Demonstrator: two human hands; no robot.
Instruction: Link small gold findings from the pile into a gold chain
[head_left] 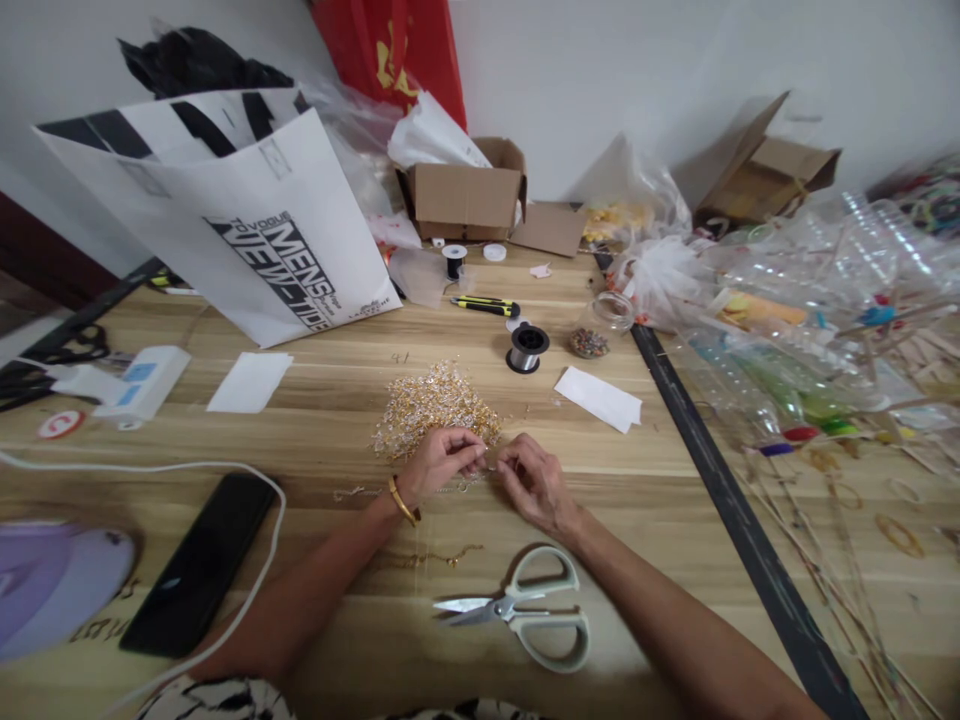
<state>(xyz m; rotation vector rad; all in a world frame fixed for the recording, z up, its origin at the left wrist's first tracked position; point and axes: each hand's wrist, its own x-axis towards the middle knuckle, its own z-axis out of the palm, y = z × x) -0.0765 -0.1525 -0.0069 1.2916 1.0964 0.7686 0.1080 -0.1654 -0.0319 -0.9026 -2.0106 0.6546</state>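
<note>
My left hand (442, 460), with a gold bangle (405, 502) at its wrist, is closed in a pinch at the near edge of a pile of gold and clear beads (431, 405). Facing it a short gap away, my right hand (536, 480) is pinched too. What the fingertips hold is too small to make out. A thin silver-coloured chain (360, 493) lies under and beside my left hand. Closer to me rests a gold-coloured chain (450, 560). Open-bladed scissors (517, 610) with pale handles lie below my right hand.
Beyond the beads stand a wire spool (527, 348), a yellow-black utility knife (486, 306) and a bead jar (600, 325). A white paper bag (247, 220) and a phone (199, 565) are on the left. Plastic bottles (847, 300) crowd the right, past a black strip (720, 480).
</note>
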